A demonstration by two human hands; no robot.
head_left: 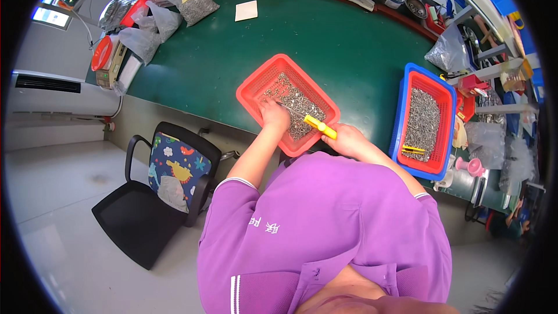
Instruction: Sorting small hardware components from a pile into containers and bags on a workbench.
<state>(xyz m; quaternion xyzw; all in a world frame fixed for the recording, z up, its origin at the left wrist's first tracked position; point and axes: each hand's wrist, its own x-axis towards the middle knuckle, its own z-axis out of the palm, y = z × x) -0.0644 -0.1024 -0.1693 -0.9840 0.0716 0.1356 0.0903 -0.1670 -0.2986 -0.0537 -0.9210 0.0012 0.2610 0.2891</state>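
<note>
On green table (325,40), red basket (253,87)

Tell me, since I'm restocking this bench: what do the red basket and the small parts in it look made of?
Red basket: likely moulded plastic, going by its perforated lattice walls and uniform colour. Small parts: probably metal, grey and glinting; too small to tell more.
</note>
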